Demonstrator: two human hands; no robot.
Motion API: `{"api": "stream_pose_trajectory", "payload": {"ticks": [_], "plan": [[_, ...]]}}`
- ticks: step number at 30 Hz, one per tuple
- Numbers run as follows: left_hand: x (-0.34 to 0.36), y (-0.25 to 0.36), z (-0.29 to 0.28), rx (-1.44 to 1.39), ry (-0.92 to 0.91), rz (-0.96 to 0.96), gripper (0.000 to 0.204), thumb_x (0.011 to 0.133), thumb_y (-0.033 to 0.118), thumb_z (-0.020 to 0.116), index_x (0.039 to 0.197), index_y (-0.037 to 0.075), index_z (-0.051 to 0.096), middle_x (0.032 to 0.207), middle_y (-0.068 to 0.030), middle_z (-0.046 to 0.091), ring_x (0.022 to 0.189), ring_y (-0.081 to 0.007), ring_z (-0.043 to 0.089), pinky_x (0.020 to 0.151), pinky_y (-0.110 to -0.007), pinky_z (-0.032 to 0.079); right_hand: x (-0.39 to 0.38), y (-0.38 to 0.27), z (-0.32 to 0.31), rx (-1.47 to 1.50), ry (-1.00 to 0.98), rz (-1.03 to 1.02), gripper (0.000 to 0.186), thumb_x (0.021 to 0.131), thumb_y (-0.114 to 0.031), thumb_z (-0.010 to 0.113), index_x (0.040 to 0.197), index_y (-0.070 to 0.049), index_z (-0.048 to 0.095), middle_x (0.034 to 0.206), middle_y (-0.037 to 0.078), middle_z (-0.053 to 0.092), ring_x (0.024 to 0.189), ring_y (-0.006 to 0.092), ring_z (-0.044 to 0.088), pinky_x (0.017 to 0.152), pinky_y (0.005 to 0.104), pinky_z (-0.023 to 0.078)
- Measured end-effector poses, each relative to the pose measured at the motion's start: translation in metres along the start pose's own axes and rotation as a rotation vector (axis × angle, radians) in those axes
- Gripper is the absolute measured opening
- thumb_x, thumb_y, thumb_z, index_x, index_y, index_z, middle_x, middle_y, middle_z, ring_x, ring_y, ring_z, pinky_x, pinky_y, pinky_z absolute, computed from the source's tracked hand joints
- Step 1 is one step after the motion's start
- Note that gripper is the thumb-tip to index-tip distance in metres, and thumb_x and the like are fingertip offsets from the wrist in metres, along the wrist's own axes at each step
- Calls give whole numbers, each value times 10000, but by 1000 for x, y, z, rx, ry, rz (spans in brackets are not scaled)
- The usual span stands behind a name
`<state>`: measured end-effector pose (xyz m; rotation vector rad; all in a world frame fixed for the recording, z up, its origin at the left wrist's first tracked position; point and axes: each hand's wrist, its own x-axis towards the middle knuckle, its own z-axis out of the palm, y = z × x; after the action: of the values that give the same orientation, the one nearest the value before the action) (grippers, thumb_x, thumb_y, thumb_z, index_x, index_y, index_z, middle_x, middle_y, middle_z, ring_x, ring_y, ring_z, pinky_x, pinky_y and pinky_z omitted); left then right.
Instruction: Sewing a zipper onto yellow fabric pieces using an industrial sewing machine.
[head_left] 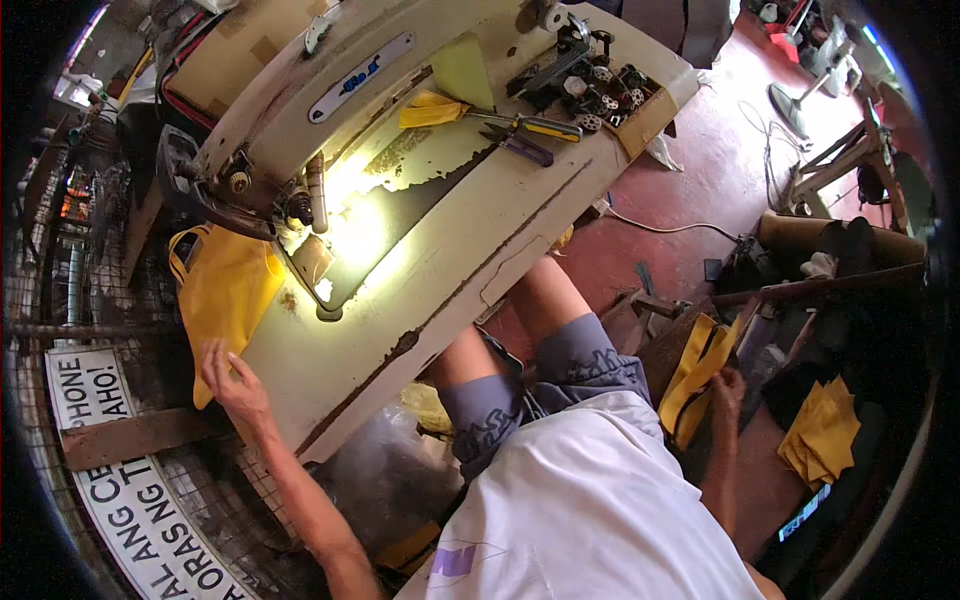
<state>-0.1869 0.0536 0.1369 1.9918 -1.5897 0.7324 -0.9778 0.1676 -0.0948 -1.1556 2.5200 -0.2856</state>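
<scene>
A large yellow fabric piece (pixel 232 290) with a dark-edged loop hangs over the left end of the sewing machine's table. My left hand (pixel 236 388) rests on its lower edge, fingers stretched and apart. The cream sewing machine (pixel 270 110) arches above, its lamp lighting the needle area. Down at my right side, my right hand (pixel 728 392) has curled fingers at the edge of a yellow fabric piece with a dark strip (pixel 695 375); the fingertips are partly hidden. Several small yellow pieces (pixel 820 430) lie stacked just right of that hand.
On the machine table (pixel 480 235) lie scissors (pixel 520 148), a yellow-and-black cutter (pixel 550 128) and a yellow scrap (pixel 430 110). Bobbins and metal parts (pixel 590 85) crowd the far right corner. A wire rack with a white sign (pixel 150 520) stands left; a cable (pixel 680 226) crosses the red floor.
</scene>
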Motion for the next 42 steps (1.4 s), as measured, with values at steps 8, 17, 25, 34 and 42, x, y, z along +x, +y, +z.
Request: {"api": "stream_pose_trajectory", "payload": {"ticks": [8,17,25,34,42], "plan": [[-4,153,-29,-1189,-408,-380,485,994,286,570,1364,-22,506,1315,-184,567,1191,-313,584,1027,-434,445,-42,-303,-165,414,-136,-987,272,805,17,685,1075,-21,672,1043,95,601,872,232,643,728,366,555],[-37,104,-60,-746,-421,-573,489,882,67,673,1330,-28,504,1231,-106,614,1111,-203,590,983,-338,451,-211,-527,1,232,-230,-1862,518,839,-171,589,1339,-52,529,1305,139,512,1316,343,436,1144,513,285],[-52,37,-77,-395,-288,-801,492,894,-10,596,1374,-2,491,1213,-121,634,1099,-220,603,999,-354,438,-181,-531,3,776,-98,-1727,302,802,-132,640,1088,-34,650,1106,170,626,1110,352,586,987,502,468],[-42,79,-69,32,-75,-436,617,854,6,662,1428,62,445,1451,-164,428,1397,-365,358,1141,-492,317,0,-603,-35,253,270,-1439,154,853,-126,643,979,-39,662,967,161,646,971,358,624,813,456,519],[-28,153,-44,-360,-319,-249,431,855,21,661,1279,31,589,1354,-153,515,1297,-349,474,1084,-448,404,38,-638,-24,-148,232,-1614,185,848,-128,586,992,-51,673,982,144,623,987,329,613,846,452,501]]}}
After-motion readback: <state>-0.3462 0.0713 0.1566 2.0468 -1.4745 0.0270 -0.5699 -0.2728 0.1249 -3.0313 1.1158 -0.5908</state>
